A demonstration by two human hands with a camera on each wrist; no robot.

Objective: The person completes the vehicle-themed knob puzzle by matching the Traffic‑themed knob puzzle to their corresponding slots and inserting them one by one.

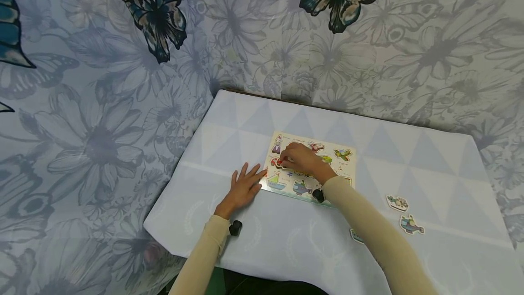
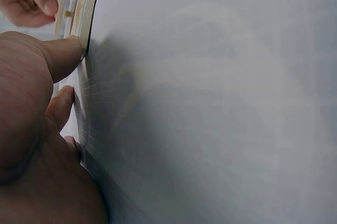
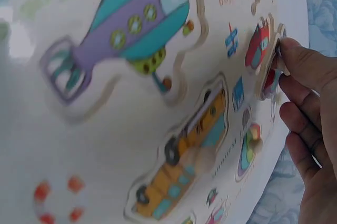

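A wooden peg puzzle board [image 1: 348,167] lies on the cloth-covered table. My right hand [image 1: 302,158] is over its left half, thumb and fingers pinching a red puzzle piece [image 3: 272,80]. In the right wrist view that piece is tilted beside a red vehicle picture [image 3: 258,47] in its cutout. My left hand [image 1: 242,189] rests with spread fingers at the board's left edge; its thumb [image 2: 66,55] touches that edge in the left wrist view. A yellow bus piece [image 3: 181,153] with a wooden knob sits on the board. Near it is a purple and teal airship picture [image 3: 139,23].
To the right of the board lie an airship-shaped piece [image 1: 411,225] and another loose piece [image 1: 397,202]. One more piece [image 1: 356,236] is partly hidden by the right sleeve. Beyond the table [image 1: 245,126] hangs butterfly-patterned fabric [image 1: 262,35].
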